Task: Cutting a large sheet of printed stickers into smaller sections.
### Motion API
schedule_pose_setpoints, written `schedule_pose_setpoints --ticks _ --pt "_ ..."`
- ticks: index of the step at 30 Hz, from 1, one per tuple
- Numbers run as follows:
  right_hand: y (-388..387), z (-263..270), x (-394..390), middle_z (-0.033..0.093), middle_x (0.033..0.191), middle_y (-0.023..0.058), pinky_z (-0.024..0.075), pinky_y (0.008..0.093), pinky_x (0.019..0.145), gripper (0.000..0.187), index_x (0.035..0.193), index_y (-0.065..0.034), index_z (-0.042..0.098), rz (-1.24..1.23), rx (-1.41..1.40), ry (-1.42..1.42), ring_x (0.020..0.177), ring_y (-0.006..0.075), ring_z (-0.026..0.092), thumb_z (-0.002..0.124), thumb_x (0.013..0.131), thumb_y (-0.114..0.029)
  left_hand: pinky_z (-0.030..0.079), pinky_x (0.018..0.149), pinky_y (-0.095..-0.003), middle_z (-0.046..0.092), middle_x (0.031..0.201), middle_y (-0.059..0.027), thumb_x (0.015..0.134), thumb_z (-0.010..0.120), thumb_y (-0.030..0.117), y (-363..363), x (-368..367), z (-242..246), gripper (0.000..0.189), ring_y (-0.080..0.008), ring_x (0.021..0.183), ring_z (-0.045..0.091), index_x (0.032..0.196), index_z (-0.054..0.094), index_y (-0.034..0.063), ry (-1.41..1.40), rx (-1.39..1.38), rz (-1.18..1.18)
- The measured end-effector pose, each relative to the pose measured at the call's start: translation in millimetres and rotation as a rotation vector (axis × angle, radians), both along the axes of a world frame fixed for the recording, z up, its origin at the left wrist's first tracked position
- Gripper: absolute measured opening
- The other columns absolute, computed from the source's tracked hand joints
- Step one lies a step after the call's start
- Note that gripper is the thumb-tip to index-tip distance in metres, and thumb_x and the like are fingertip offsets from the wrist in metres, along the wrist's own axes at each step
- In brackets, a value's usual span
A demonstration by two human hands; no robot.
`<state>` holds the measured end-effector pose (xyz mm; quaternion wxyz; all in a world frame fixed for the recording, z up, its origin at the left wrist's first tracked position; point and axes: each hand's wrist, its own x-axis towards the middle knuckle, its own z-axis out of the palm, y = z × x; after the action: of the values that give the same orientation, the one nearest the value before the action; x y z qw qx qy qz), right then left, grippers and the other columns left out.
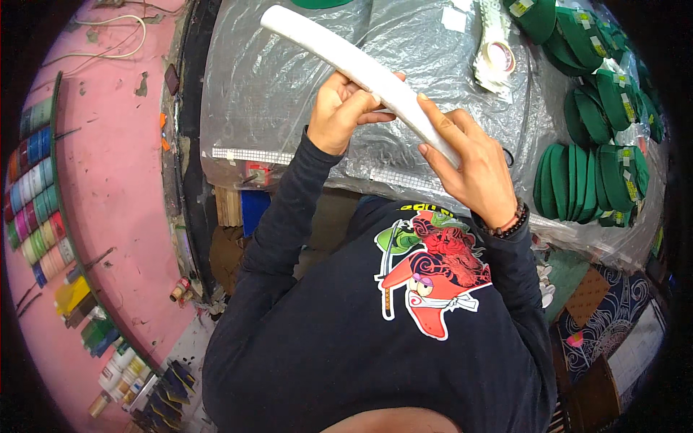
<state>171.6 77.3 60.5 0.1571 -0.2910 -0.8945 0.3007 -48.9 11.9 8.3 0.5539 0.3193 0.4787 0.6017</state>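
Observation:
A long white roll (346,48), slightly bent in the fisheye view, lies slantwise in both hands above the plastic-covered table (260,108). My left hand (344,111) grips its lower edge near the middle, with the thumb in front and some fingers behind the roll. My right hand (471,157) closes around the lower right end, with the thumb below and the index finger along the top; that end is partly hidden by the hand. Whether the roll is paper, film or another sheet material cannot be told.
Stacks of green fabric pieces (574,181) with small labels stand along the table's right side. A roll of masking tape (498,57) rests on white strips at the back right. Part of another green piece (322,1) shows at the far edge. Ribbon spools (32,178) line the left wall.

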Motion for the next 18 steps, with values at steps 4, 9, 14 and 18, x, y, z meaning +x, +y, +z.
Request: schedule_pose_setpoints --ticks 4,9,14,18 --pt "3 -2 2 0.057 0.089 0.0132 0.0505 0.0423 0.068 0.062 0.145 -0.0188 0.050 0.008 -0.076 0.002 0.076 0.0346 0.062 0.070 0.086 -0.020 0.063 0.082 -0.0392 0.060 0.129 -0.0274 0.093 0.053 0.011 -2 1 -3 0.042 -0.0323 0.108 0.068 0.129 0.041 -0.0050 0.038 0.001 0.004" --pt "7 -7 3 0.056 0.085 0.0153 0.0485 0.0414 0.070 0.062 0.145 -0.0128 0.050 0.021 -0.201 0.074 0.077 0.0358 0.059 0.070 0.086 -0.018 0.063 0.081 -0.0380 0.060 0.128 -0.0274 0.094 0.054 0.008 -2 1 -7 0.040 -0.0315 0.107 0.068 0.130 0.041 -0.0060 0.055 0.022 0.006" --pt "7 -9 4 0.056 0.085 0.0169 0.0474 0.0418 0.071 0.062 0.145 -0.0099 0.050 0.030 -0.229 0.096 0.076 0.0364 0.058 0.070 0.087 -0.017 0.063 0.080 -0.0367 0.063 0.125 -0.0260 0.095 0.055 0.010 -4 0 -12 0.041 -0.0301 0.104 0.070 0.130 0.042 -0.0066 0.094 0.001 0.023" --pt "6 -10 5 0.057 0.085 0.0172 0.0474 0.0414 0.072 0.062 0.145 -0.0094 0.049 0.035 -0.236 0.086 0.078 0.0360 0.058 0.070 0.087 -0.017 0.064 0.077 -0.0366 0.065 0.114 -0.0226 0.093 0.060 0.004 -4 -1 -17 0.040 -0.0283 0.100 0.069 0.126 0.042 -0.0101 -0.035 0.000 0.049"
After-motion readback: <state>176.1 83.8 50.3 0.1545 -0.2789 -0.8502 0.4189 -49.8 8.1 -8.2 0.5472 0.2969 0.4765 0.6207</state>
